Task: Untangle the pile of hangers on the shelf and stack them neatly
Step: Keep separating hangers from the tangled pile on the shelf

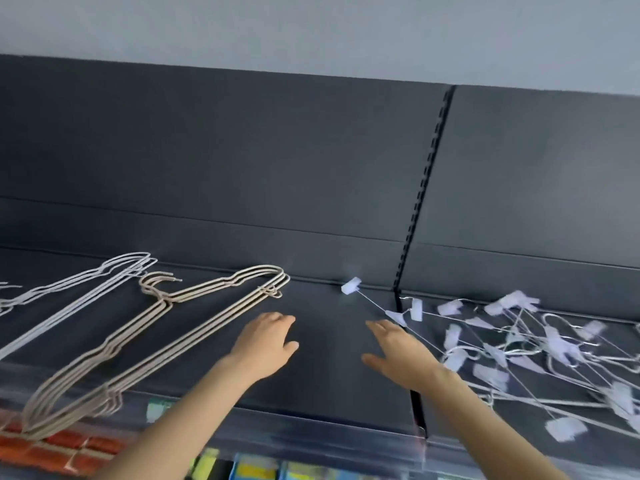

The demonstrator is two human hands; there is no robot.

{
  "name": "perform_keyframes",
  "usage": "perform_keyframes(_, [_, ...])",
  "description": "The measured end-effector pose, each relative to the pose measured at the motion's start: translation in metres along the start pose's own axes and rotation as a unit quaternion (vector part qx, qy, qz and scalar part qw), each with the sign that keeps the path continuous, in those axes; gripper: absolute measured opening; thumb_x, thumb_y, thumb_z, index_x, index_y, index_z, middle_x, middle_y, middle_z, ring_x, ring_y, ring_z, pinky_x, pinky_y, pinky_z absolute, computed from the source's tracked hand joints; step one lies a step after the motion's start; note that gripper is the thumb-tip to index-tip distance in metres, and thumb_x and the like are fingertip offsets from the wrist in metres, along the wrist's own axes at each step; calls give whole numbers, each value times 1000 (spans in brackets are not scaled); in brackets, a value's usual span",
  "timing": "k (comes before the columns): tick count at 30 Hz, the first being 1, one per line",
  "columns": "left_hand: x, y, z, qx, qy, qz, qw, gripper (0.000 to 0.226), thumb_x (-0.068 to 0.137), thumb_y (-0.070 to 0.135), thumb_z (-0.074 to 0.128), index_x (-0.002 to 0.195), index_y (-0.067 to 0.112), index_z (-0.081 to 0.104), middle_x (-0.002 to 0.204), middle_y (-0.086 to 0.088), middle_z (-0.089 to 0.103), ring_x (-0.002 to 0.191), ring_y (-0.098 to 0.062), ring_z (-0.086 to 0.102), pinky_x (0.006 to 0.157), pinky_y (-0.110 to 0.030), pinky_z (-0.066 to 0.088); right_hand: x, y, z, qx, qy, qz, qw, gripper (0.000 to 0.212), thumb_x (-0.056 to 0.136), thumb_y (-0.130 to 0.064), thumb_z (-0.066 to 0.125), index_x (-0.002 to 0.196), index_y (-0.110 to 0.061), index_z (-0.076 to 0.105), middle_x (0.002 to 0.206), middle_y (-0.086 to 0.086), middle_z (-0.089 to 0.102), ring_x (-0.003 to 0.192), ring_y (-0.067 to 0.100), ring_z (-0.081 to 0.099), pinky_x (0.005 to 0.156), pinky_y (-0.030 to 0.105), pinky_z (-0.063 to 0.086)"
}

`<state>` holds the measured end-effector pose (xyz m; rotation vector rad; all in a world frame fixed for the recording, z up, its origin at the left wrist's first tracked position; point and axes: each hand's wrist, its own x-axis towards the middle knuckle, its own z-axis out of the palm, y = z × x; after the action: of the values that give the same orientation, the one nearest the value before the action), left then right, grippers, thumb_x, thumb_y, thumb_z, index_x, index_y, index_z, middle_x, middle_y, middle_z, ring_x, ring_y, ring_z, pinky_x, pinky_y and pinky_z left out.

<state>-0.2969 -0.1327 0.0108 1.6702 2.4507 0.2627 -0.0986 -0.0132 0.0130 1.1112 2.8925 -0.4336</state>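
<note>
On the dark shelf (pixel 329 368) I see both hands, left (pixel 265 342) and right (pixel 398 355), each grip apart (empty), between stacked beige hangers (pixel 138 348) and tangled clip hangers (pixel 540 351); no legible writing.

Two hands: left hand (pixel 265 344), right hand (pixel 398 355). Beige hangers (pixel 166 327) left of the hands, maybe four, nested. White hangers (pixel 69 289) further left, about three. Clip hangers (pixel 526 348) right of the hands: tangled, uncountable.
</note>
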Motion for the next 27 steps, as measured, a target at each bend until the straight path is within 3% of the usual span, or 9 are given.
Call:
perform_keyframes(9, [5,151,40,-17,-36,61,997,48,95,30,43,139,14,35,142,-3,42,134,-21,33,108,-33,32,-98,125,-18,8,14,76,997,54,89,-36,50,136,-15,35,141,4,40,127,24,41,101,38,40])
perform_keyframes(13, [5,201,54,-21,-48,88,995,48,95,29,44,139,14,35,141,-4,43,134,-22,33,108,-35,33,-132,166,-23,23,21,101,994,57,90,-37,51,139,-16,32,140,4,42,126,24,43,100,37,41])
perform_keyframes(18, [14,252,66,-24,-60,128,990,41,94,29,45,130,10,45,135,-5,49,128,-23,39,103,-35,37,-162,202,-27,33,31,141,989,63,91,-38,49,144,-15,24,145,4,35,130,22,39,103,33,37])
perform_keyframes(22, [32,283,72,-38,-57,168,983,45,94,26,44,137,14,39,140,-4,45,132,-21,35,105,-34,35,-175,225,-30,42,46,163,985,63,92,-39,49,144,-14,25,145,2,35,131,21,39,104,32,36])
perform_keyframes(27, [58,305,85,-52,-56,194,978,37,94,25,43,128,11,48,133,-4,50,126,-20,39,102,-31,32,-181,245,-37,52,79,191,977,58,92,-38,49,142,-17,29,141,0,40,125,20,44,98,32,42])
